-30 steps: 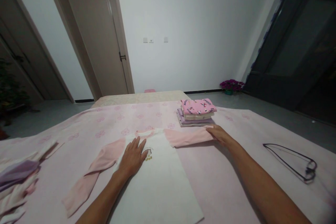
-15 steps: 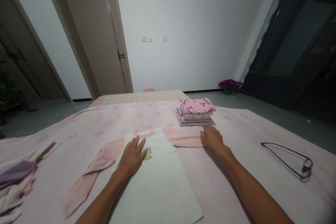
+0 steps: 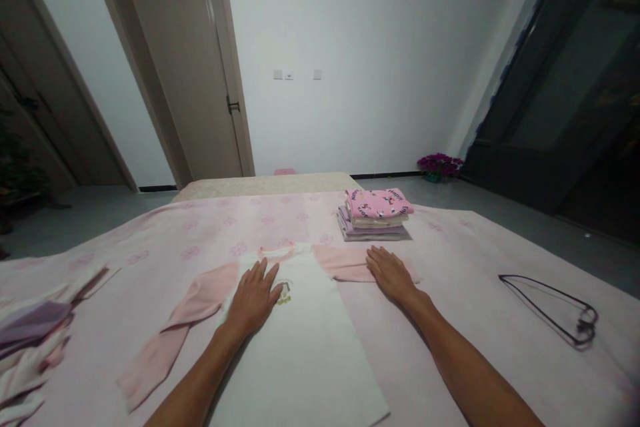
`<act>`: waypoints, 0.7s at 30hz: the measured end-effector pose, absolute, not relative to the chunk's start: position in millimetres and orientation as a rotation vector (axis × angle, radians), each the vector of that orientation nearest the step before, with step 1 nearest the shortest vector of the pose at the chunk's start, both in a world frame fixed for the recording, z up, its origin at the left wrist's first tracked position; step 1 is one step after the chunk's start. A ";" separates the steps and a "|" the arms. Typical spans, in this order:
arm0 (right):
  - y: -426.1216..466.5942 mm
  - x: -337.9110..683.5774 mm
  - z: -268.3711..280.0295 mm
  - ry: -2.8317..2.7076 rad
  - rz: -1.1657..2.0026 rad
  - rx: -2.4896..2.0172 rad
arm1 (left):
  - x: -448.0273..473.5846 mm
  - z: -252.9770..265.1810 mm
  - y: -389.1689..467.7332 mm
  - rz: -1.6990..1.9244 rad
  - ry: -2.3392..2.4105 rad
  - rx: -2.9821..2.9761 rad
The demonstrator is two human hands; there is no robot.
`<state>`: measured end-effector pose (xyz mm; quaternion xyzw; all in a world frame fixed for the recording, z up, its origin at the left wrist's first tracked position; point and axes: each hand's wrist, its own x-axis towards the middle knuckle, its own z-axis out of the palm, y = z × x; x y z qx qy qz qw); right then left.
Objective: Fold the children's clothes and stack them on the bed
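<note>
Pink cloth (image 3: 460, 280): spread under the clothes, folded stack (image 3: 377, 215) included
White shirt (image 3: 300, 353): lying flat, nearer than the stack and off to its left
Loose clothes (image 3: 35, 333): bunched up, well left of the stack
Sleeve away from the stack (image 3: 160, 350): bent and creased, so next move probably calls for straightening it imo
Sleeve by the stack (image 3: 346, 263): pretty straight, smoothing step I reckon
Left hand (image 3: 255, 299): fingers spread on the shirt's chest, left of the stack
Right hand (image 3: 390, 273): flat on the sleeve just in front of the stack, nothing pinched

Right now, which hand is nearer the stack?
Right. The right hand rests on a pink sleeve, just on the near side of the stack; the left hand rests on the shirt, farther off to the left.
</note>
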<state>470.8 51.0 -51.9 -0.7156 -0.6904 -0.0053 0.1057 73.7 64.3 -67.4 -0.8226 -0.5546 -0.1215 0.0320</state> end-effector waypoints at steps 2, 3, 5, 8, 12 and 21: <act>50.2 480.1 -49.7 -1.894 -0.081 -2.138 | 74.2 -66.1 62.7 -0.416 -1.721 -2.500; 50.5 483.3 -48.3 -1.841 -0.113 -2.156 | 75.8 -65.1 61.3 -0.453 -1.706 -2.488; 53.5 487.3 -44.9 -1.793 -0.158 -2.189 | 84.6 -62.2 57.0 -0.567 -1.606 -2.523; 63.8 489.9 -39.5 -1.786 -0.164 -2.232 | 116.2 -56.9 48.0 -0.740 -1.321 -2.749; 77.4 491.0 -34.4 -1.766 -0.128 -2.278 | 180.4 -49.6 36.7 -0.761 -1.073 -3.017; 79.7 496.2 -33.7 -1.798 -0.182 -2.238 | 229.0 -36.4 18.4 -0.629 -1.260 -3.035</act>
